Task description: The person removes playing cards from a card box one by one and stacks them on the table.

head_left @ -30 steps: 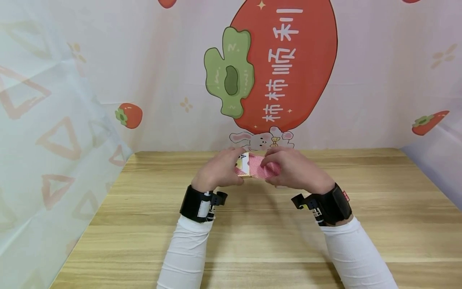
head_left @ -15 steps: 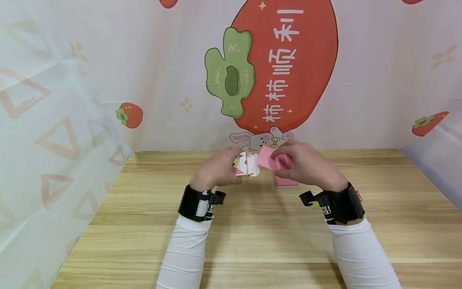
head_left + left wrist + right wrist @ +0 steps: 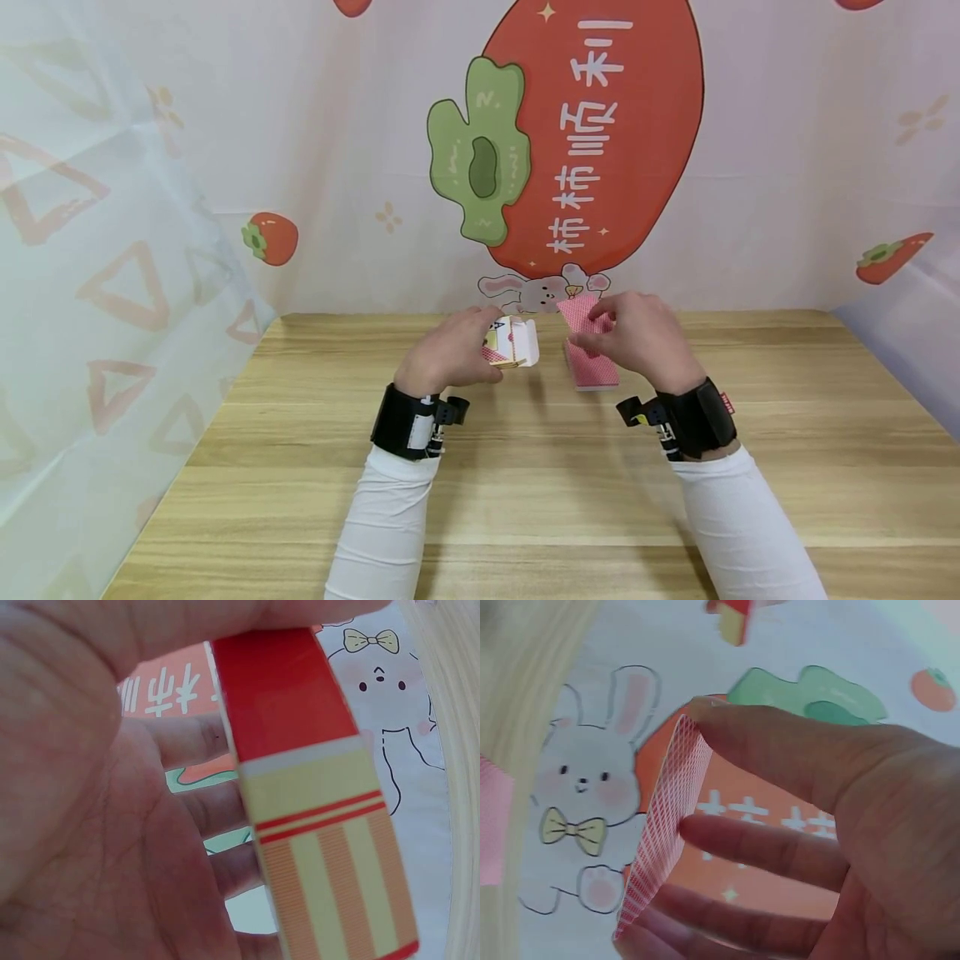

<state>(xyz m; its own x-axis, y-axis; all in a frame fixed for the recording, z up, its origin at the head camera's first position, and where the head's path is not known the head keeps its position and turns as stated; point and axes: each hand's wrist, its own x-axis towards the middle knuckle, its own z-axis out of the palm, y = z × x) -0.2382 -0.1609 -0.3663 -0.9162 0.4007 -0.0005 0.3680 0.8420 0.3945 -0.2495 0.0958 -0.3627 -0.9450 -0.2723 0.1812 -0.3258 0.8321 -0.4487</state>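
In the head view my left hand grips a playing card box, its white end flap standing open toward the right. The left wrist view shows the box's narrow side, red at the top and striped below, pinched between thumb and fingers. My right hand pinches a red-patterned playing card by its edges; from the right wrist the held card looks very thin and tilted. Just below it, a deck of cards with the same backs lies on the table, partly covered by the right hand.
The wooden table reaches back to a printed cloth backdrop with a large persimmon and a rabbit. Another cloth hangs along the left side. Both wrists wear black camera straps.
My right hand has moved away from the box to the right with the card, coming over the deck. The deck and the box's white flap now show. The left hand stays nearly still.
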